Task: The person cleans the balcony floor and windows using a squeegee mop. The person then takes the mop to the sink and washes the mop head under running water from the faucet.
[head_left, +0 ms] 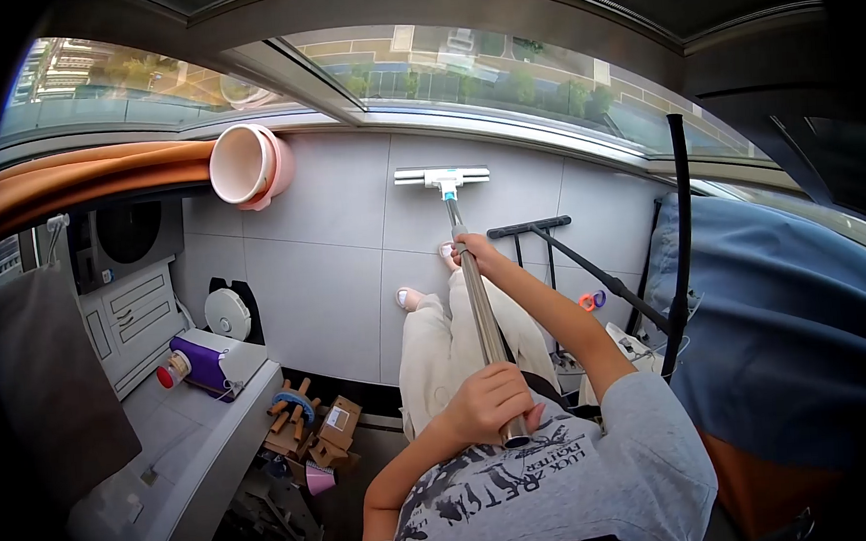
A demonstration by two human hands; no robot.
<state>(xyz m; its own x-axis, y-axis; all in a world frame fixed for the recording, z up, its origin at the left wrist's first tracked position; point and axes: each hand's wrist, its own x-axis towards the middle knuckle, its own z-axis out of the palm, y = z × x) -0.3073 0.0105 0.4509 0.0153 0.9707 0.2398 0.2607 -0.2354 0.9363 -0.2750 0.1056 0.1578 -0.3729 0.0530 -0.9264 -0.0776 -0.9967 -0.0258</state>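
Observation:
A mop point(481, 307) with a metal pole runs from near my chest to the grey floor. Its wide white head point(442, 178) lies on the tiles beyond my feet. Near the top end of the pole, my left hand point(494, 402) is wrapped around it, close to my shirt. Farther down, my right hand point(477, 253) closes round the pole with the arm stretched forward. My feet in light slippers point(409, 298) stand just short of the mop head.
A pink-and-white bucket point(249, 167) stands by the window. To the right are a black T-shaped stand point(548, 227) and a blue cover point(778, 321). On the left are a round white device point(229, 314), a purple-and-white box point(213, 365) and cardboard boxes point(339, 422).

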